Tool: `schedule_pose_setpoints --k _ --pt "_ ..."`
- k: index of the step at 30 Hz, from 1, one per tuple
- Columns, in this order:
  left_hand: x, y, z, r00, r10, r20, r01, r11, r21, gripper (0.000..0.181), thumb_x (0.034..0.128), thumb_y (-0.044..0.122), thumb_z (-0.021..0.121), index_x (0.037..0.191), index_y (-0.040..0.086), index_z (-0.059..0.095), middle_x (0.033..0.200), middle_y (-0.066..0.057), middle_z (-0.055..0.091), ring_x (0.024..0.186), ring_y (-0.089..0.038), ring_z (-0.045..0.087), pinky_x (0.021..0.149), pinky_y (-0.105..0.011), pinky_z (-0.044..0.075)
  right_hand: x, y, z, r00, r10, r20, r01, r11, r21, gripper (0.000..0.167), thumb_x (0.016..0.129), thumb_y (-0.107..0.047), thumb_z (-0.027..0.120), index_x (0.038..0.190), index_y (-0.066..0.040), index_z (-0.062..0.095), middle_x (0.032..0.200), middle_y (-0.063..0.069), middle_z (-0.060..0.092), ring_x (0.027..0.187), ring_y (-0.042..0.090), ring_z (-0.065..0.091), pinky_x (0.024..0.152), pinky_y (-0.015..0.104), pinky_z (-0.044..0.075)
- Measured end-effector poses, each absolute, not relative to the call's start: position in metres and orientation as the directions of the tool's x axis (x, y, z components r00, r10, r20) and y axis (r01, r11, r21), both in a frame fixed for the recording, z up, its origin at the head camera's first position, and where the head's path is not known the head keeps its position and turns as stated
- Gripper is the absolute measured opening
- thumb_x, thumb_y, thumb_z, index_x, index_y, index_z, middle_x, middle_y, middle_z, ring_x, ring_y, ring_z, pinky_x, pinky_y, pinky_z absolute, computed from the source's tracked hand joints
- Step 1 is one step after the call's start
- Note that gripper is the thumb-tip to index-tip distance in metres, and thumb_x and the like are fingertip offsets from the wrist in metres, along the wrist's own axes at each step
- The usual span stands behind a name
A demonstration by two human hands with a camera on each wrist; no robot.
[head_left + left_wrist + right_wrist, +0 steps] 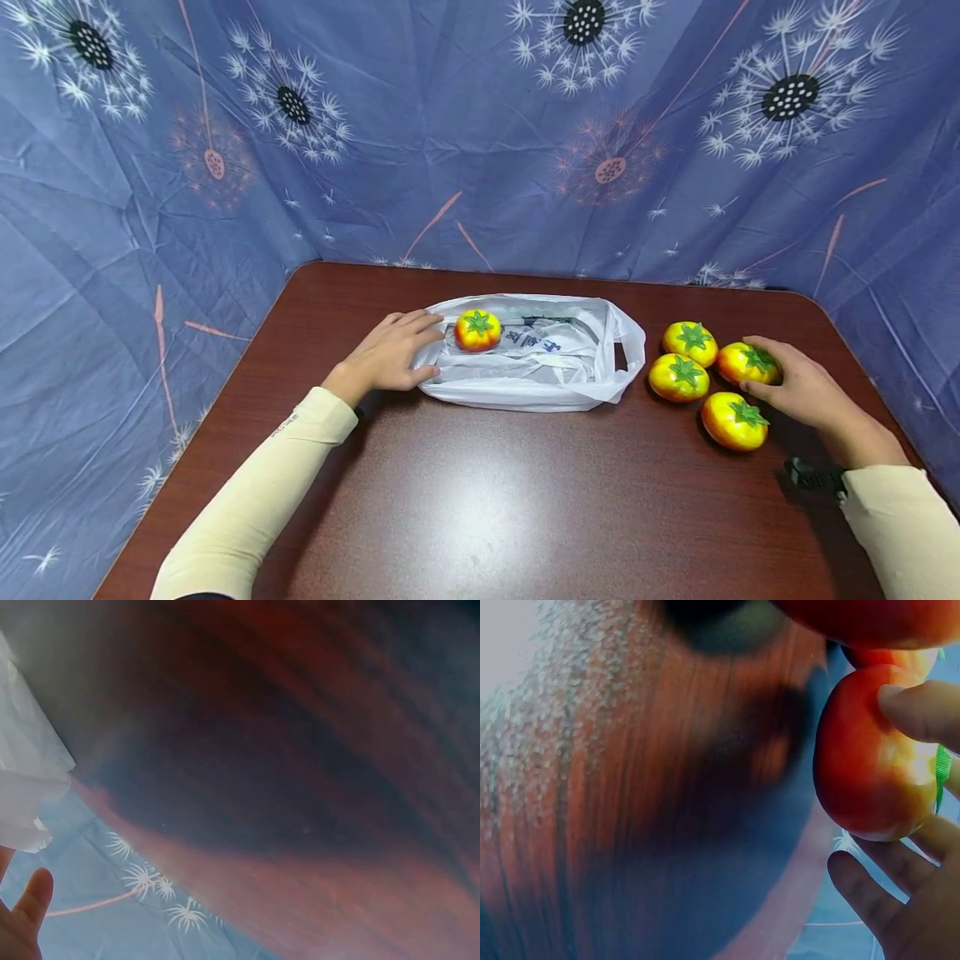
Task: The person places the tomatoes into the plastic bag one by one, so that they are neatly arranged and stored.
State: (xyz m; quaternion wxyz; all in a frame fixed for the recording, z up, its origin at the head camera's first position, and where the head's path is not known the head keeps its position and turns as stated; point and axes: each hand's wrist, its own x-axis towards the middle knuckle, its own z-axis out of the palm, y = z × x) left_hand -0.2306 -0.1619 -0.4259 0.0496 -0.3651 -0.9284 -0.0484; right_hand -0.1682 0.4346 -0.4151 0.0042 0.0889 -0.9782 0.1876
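In the head view, a white plastic bag lies with its mouth open on the table. One yellow-red tomato with a green star-shaped top sits inside it, near the left end. My left hand rests on the bag's left rim, fingers spread; its thumb stands apart from the plastic in the left wrist view. At the right, my right hand grips another tomato between thumb and fingers. Beside it are three more tomatoes: a rear one, a left one and a front one.
The brown table reflects a bright glare near its front. A blue curtain with dandelion prints hangs behind and along the sides. The bag's handle loop sticks out to the right, close to the tomatoes.
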Motion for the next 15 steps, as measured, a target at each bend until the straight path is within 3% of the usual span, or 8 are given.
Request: schedule_pose_setpoints --k 8,11,15 --pt "-0.229 -0.162 -0.427 -0.731 0.671 0.12 0.68 0.731 0.058 0.057 0.0868 0.051 0.06 0.132 0.017 0.062 0.152 -0.006 0.049 0.145 -0.029 0.039 0.112 -0.05 0.036 -0.167 0.435 -0.405 -0.981 -0.162 0.108 -0.191 0.916 -0.353 0.066 0.085 -0.017 0.075 0.138 0.006 0.043 0.129 0.036 0.046 0.106 0.049 0.047 0.08 0.06 0.039" --pt "-0.229 -0.162 -0.426 -0.732 0.671 0.12 0.68 0.731 0.057 0.057 0.087 0.051 0.06 0.132 0.016 0.062 0.152 -0.006 0.049 0.145 -0.03 0.039 0.113 -0.05 0.036 -0.169 0.435 -0.399 -0.977 -0.164 0.138 -0.203 0.913 -0.355 0.065 0.085 -0.017 0.075 0.138 0.004 0.044 0.128 0.034 0.047 0.104 0.046 0.047 0.079 0.043 0.04" --pt "-0.23 -0.162 -0.426 -0.733 0.67 0.117 0.678 0.733 0.057 0.057 0.087 0.051 0.06 0.132 0.017 0.062 0.152 -0.006 0.049 0.145 -0.03 0.039 0.113 -0.049 0.036 -0.169 0.433 -0.391 -0.97 -0.156 0.186 -0.217 0.901 -0.375 0.069 0.084 -0.017 0.077 0.141 0.002 0.043 0.127 0.032 0.051 0.1 0.036 0.05 0.072 0.02 0.03"
